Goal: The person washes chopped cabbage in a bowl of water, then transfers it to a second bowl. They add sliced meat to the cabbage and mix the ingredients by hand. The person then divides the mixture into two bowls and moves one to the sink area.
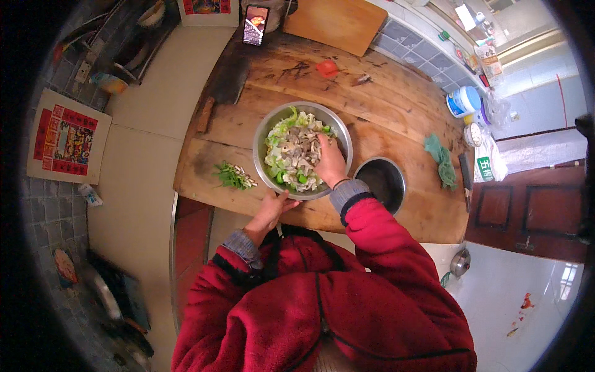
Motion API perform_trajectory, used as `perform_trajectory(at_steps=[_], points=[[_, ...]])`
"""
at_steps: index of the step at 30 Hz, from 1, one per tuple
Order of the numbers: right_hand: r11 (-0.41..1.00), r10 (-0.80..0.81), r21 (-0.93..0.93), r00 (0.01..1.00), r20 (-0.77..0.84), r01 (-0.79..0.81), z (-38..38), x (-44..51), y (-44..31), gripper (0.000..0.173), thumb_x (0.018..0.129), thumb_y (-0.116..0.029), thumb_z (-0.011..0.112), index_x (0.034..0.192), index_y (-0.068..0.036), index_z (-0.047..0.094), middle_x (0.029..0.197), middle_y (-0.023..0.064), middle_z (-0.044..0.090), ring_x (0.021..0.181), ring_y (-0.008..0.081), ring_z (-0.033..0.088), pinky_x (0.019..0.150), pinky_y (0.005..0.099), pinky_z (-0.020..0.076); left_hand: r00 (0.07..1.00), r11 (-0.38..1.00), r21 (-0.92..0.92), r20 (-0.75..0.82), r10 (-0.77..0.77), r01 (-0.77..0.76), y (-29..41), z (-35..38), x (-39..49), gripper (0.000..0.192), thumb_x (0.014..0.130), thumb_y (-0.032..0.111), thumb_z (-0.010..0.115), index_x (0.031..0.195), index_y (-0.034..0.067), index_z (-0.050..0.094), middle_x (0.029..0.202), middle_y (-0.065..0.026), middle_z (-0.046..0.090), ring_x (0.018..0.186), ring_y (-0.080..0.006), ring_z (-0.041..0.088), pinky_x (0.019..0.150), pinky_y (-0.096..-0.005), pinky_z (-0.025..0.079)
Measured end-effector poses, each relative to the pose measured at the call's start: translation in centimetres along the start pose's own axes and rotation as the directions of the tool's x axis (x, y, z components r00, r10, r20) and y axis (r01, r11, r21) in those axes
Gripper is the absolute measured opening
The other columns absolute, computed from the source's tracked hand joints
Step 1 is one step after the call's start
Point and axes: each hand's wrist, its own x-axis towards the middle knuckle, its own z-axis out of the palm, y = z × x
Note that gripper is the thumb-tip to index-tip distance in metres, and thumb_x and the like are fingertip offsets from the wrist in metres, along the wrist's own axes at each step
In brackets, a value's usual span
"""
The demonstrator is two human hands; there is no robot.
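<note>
A large stainless steel bowl rests on the wooden table in front of me. Torn green-and-white leaves, bits of green pepper and a heap of grey-brown mushroom pieces fill it. My left hand holds the bowl's near rim, thumb on top and fingers beneath. Inside the bowl, my right hand touches the mushrooms at the right; its fingertips are partly hidden, so whether it grips any is unclear. Chopped green onion lies left of the bowl. A smaller metal bowl stands by my right sleeve.
On the wooden table, a cleaver lies at the left and a knife along the right edge. Green plastic bags and a red lid-like piece also lie there. A lit phone and a cutting board are at the back.
</note>
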Motion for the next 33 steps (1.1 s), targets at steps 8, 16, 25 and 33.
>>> perform_trajectory(at_steps=[8,16,25,33], points=[[0.946,-0.060,0.306,0.985,-0.160,0.107,-1.5,-1.4,0.4,0.067,0.059,-0.002,0.074,0.120,-0.011,0.046,0.111,0.0190,0.048,0.103,0.0372,0.051,0.089,0.0398,0.0445,0.999,0.998,-0.043,-0.021,-0.038,0.037,-0.5,-0.1,0.6,0.034,0.098,0.011,0.043,0.127,-0.003,0.032,0.117,-0.0192,0.052,0.101,-0.0272,0.058,0.084,-0.0328,0.054],[0.865,-0.126,0.441,0.955,-0.269,0.238,-3.1,-2.5,-2.0,0.067,0.060,0.002,0.071,0.121,-0.002,0.043,0.113,0.0102,0.054,0.107,0.0200,0.053,0.094,0.0314,0.0418,0.996,0.997,-0.072,-0.080,-0.045,0.040,0.4,0.6,0.0,0.035,0.096,0.008,0.046,0.126,-0.001,0.031,0.117,-0.0176,0.050,0.096,-0.0265,0.059,0.082,-0.0324,0.055],[0.678,-0.139,0.653,0.931,-0.337,0.337,-4.4,-3.2,-5.3,0.067,0.057,-0.003,0.074,0.119,-0.005,0.047,0.113,0.0128,0.052,0.107,0.0268,0.053,0.092,0.0338,0.0427,0.992,0.998,-0.062,-0.120,-0.028,0.021,0.2,0.8,0.0,0.037,0.095,0.007,0.047,0.129,0.003,0.032,0.119,-0.0161,0.049,0.098,-0.0266,0.058,0.081,-0.0336,0.055],[0.709,0.000,0.656,0.931,-0.366,0.258,-6.6,-4.8,-1.7,0.070,0.059,0.000,0.071,0.123,-0.002,0.043,0.115,0.0105,0.052,0.109,0.0213,0.051,0.095,0.0321,0.0413,0.993,0.998,-0.052,-0.119,0.013,-0.020,0.1,1.0,-0.3,0.029,0.096,0.010,0.046,0.118,-0.008,0.043,0.108,-0.0191,0.057,0.092,-0.0267,0.062,0.080,-0.0309,0.057]])
